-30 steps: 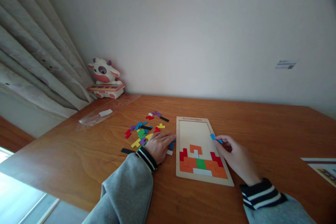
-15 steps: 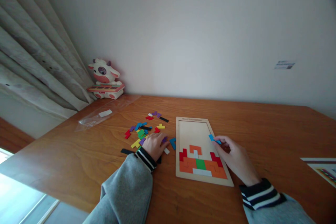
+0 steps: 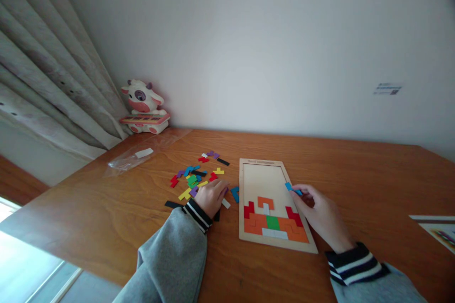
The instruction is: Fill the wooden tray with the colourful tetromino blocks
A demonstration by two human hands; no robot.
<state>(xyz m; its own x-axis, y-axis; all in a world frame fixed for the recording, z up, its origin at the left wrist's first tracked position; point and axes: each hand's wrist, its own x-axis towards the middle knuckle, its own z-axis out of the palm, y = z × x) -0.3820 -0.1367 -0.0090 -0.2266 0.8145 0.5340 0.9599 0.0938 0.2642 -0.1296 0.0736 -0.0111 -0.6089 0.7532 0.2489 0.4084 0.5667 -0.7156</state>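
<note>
A wooden puzzle tray [image 3: 261, 242] lies flat on the table, with orange, red, white and green pieces fitted at its near end. The upper part of the tray shows bare wood. Pinched between thumb and fingers of my right hand [image 3: 318, 213] is a blue puzzle piece [image 3: 288, 186], held over the tray's right edge. My left hand [image 3: 210, 196] rests at the near right of the loose pieces, its fingers bent and closed on a purple puzzle piece [image 3: 226, 191] that is mostly hidden. Beside these fingers lie a white piece [image 3: 226, 203] and a blue corner piece [image 3: 235, 193].
Several loose coloured pieces, among them a green piece [image 3: 192, 180] and a yellow piece [image 3: 219, 171], are strewn left of the tray. A clear plastic bag [image 3: 124, 163] and a toy cow with a keyboard [image 3: 144, 113] stand farther left. A printed sheet [image 3: 437, 232] lies at the right.
My left fingers have drawn closer together and cover more of the purple piece. My right hand still holds the blue piece in nearly the same place. The view has shifted slightly.
</note>
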